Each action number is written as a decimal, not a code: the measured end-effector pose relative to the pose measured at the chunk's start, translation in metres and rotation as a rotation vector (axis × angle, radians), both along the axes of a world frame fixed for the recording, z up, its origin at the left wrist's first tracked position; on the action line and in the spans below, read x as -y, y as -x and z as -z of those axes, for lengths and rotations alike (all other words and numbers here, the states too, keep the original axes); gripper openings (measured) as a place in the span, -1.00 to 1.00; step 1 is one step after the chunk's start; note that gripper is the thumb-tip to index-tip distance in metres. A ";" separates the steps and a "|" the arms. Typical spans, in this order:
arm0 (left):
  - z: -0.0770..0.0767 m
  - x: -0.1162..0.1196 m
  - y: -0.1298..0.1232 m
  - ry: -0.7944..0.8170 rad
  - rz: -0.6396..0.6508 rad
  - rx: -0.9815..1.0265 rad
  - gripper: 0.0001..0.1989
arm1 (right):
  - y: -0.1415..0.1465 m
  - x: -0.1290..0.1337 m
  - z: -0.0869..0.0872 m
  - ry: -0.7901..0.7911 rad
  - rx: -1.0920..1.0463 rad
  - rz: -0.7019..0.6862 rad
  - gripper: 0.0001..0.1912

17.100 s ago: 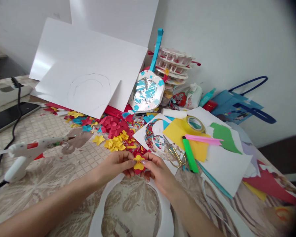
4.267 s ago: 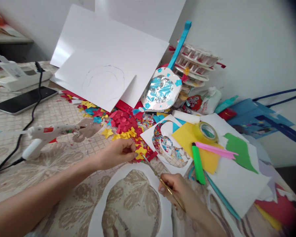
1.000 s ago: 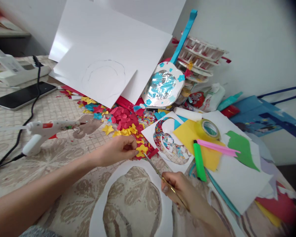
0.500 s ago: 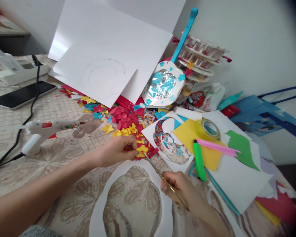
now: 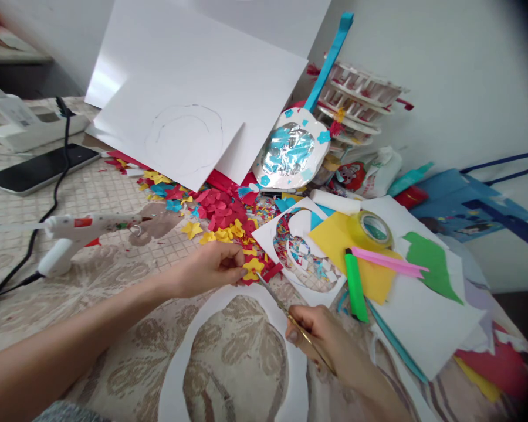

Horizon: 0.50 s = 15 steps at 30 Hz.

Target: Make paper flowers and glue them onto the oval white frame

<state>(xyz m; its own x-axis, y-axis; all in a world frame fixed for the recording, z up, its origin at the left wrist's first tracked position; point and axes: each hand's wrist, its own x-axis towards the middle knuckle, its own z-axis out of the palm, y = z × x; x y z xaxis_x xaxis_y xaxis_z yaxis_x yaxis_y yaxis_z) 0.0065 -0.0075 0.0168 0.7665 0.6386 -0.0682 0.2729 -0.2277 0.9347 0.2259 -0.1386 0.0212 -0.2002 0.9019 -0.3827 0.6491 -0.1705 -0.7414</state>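
Pinched in the fingertips of my left hand [image 5: 215,266] is a small yellow paper flower [image 5: 253,268]. My right hand [image 5: 321,334] grips a slim metal tool [image 5: 275,297] with a silver front and a gold shaft; its exact kind cannot be made out. The tool's tip touches the flower near its middle. Below both hands lies a white paper ring [image 5: 176,375] with a wavy edge. Loose yellow flowers [image 5: 223,234] and a heap of red paper pieces [image 5: 220,208] lie just beyond my left hand.
On the left are a glue gun [image 5: 83,228], a phone [image 5: 39,167] and a black cable. White sheets [image 5: 193,70] stand at the back beside a decorated white paper piece [image 5: 264,167]. Tape [image 5: 372,228], a green marker [image 5: 356,287] and coloured paper are on the right.
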 end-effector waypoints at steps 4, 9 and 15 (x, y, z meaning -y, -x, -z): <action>0.000 0.001 -0.001 0.009 0.006 0.004 -0.82 | 0.001 0.000 0.000 0.004 0.012 0.010 -0.53; 0.001 0.000 0.000 0.012 0.015 0.009 -0.82 | 0.000 0.000 0.001 -0.013 0.014 -0.006 -0.54; 0.001 0.000 -0.001 0.014 0.013 0.007 -0.81 | 0.000 0.001 0.002 -0.005 0.012 0.005 -0.55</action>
<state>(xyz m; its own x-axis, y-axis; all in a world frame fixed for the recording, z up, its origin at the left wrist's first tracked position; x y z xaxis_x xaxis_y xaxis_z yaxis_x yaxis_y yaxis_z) 0.0071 -0.0071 0.0159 0.7750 0.6279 -0.0716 0.2633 -0.2179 0.9398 0.2263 -0.1394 0.0192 -0.1912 0.9046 -0.3811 0.6575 -0.1702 -0.7340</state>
